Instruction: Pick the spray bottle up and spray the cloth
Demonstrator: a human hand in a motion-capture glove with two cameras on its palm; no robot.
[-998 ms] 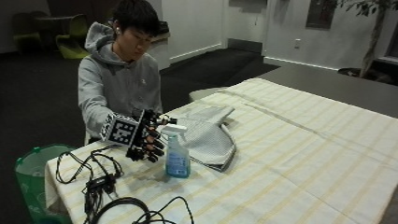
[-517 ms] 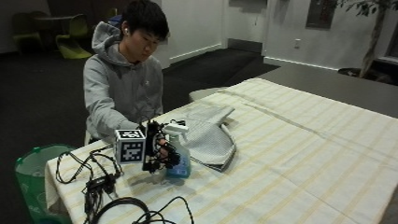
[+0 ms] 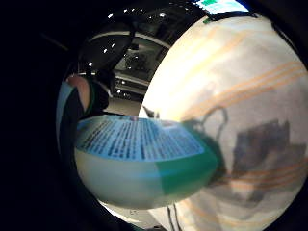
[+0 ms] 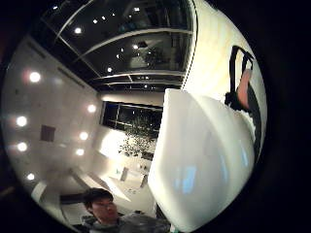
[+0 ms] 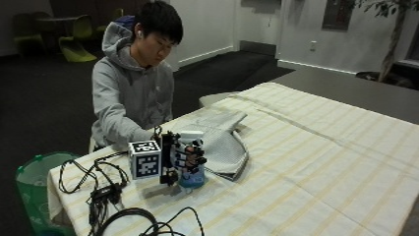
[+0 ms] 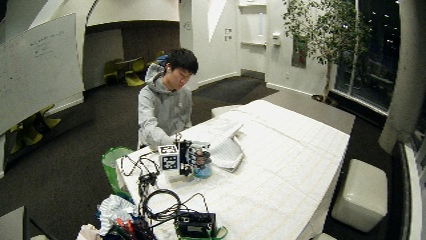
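My gloved right hand (image 5: 185, 158) wraps the smooth plastic blue-liquid spray bottle (image 5: 191, 176) beside the grey folded cloth (image 5: 223, 147); probably light, slippery, best gripped at the neck.

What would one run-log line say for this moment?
stage: grasp | right hand: gripping spray bottle | bottle: upright on striped tablecloth | cloth: beside bottle, unsprayed

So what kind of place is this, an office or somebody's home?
Probably an office or campus common area, not a home: a whiteboard on the wall, lounge chairs at the back, a potted tree by tall dark windows.
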